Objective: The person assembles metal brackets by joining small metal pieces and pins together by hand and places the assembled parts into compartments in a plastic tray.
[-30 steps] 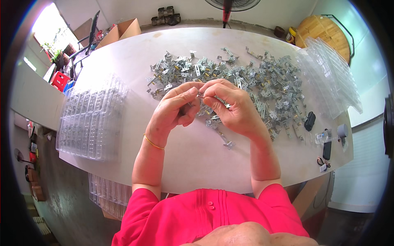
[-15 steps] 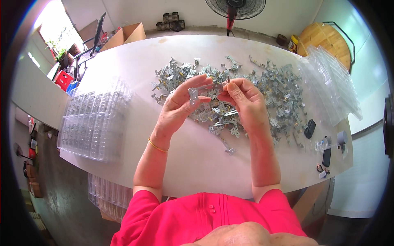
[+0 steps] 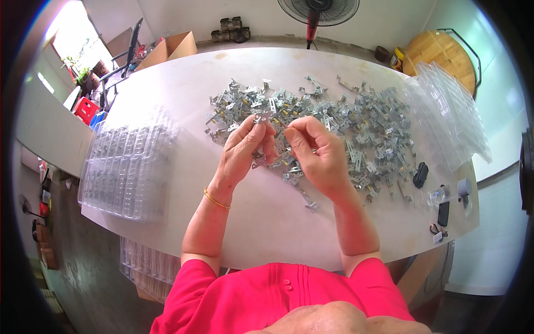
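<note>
Bracket [image 3: 262, 117] now within curled left hand [image 3: 242, 147]

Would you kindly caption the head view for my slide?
Left hand holds a metal bracket, right hand beside it, near heaped metal parts.

On the broad white desk [image 3: 278, 225], a heap of silvery metal brackets [image 3: 384, 119] lies between a stack of clear rectangular plastic trays [image 3: 125, 175], left, and overlapping clear plastic trays [image 3: 445, 111], right; behind stands a round black fan [image 3: 319, 13].
</note>
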{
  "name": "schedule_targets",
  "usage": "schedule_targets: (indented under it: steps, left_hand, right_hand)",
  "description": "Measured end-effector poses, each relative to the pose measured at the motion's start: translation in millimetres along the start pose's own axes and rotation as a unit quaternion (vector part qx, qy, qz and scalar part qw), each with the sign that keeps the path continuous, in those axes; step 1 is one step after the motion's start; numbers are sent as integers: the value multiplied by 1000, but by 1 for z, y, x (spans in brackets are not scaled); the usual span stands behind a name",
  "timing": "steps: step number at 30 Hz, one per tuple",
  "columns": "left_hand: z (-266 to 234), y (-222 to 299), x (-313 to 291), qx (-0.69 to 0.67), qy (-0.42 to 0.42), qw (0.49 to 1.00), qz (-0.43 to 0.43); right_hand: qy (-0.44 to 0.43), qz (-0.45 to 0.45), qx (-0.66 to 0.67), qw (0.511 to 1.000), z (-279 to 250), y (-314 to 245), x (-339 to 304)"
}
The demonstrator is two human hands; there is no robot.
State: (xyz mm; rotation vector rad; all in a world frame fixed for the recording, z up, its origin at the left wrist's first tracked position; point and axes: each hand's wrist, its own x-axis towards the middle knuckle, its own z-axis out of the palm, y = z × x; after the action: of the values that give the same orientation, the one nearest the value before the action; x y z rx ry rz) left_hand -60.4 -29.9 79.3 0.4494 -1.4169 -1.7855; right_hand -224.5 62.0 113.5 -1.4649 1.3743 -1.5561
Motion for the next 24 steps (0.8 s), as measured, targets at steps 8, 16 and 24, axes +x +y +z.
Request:
schedule_targets:
  steps: [8, 16, 24]
  left_hand:
    - [5, -7, 1, 140, 8, 990, 27]
    - [4, -11, 2, 309, 68, 943, 101]
    - [2, -7, 0, 303, 30, 951, 61]
  right_hand:
    - [-3, -55, -60, 997, 3, -2, -2]
    - [23, -73, -151, 985, 3, -4, -2]
    - [26, -87, -185, 978, 2, -4, -3]
